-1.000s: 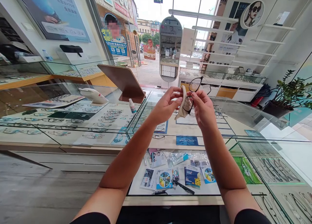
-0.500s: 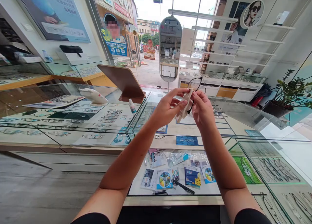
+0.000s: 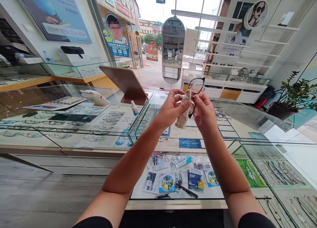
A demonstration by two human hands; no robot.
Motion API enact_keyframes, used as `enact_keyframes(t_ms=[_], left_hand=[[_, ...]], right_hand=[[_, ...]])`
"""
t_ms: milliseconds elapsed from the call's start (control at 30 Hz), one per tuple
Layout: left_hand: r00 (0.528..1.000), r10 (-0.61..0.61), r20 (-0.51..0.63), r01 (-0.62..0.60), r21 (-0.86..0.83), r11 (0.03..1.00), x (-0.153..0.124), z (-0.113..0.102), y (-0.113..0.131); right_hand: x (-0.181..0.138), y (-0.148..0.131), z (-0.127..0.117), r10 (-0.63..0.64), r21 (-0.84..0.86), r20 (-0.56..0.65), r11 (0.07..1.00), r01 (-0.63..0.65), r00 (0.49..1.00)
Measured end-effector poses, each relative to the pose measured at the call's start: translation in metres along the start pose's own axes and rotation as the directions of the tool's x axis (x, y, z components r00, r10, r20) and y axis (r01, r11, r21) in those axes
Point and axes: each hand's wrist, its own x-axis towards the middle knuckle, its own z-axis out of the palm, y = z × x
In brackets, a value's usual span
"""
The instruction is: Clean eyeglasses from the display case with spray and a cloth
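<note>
A beige cleaning cloth (image 3: 183, 117) hangs folded from my left hand (image 3: 170, 109), pinched between the thumb and fingers. Just right of it, my right hand (image 3: 204, 111) is closed on a pair of dark-framed eyeglasses (image 3: 197, 86). One round lens stands up above my fingers, with specks or drops on it. The other lens is mostly behind the cloth and my hands. Both hands are raised over the glass counter, close together. Left of them, a small white spray bottle (image 3: 134, 107) stands on the glass.
A tilted brown tabletop mirror (image 3: 123, 84) and a white hand-shaped stand (image 3: 96, 98) are at left. Eyeglasses (image 3: 111, 119) lie under the glass. Below my arms are lens cloth packets (image 3: 167, 182) and a black pen (image 3: 186, 190). A potted plant (image 3: 284, 104) stands right.
The cloth has shifted slightly left and down and now hangs more loosely beside the lens. More of the upper lens shows. The eyeglasses have moved a little left with my right hand.
</note>
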Motion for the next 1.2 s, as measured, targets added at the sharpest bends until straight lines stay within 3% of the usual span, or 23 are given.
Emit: enact_keyframes(t_ms=[267,500,833,1200], left_hand=[[0.986,-0.145,0.079,0.148,-0.03,0.989,0.004,-0.003,-0.008],[0.99,-0.018,0.14,0.0,0.128,0.992,0.001,-0.001,-0.015],[0.931,-0.135,0.338,0.104,0.109,0.989,0.007,-0.02,-0.007],[0.952,-0.157,0.262,0.121,0.148,0.981,0.006,-0.015,-0.003]], right_hand=[[-0.003,-0.002,0.001,-0.007,-0.011,-0.009,1.0,0.007,1.0],[0.002,0.003,-0.006,0.01,0.027,0.009,1.0,-0.01,1.0],[0.005,0.008,-0.012,0.03,0.091,0.01,0.995,-0.031,0.999],[0.005,0.006,-0.012,0.12,0.073,0.104,0.989,-0.128,0.987]])
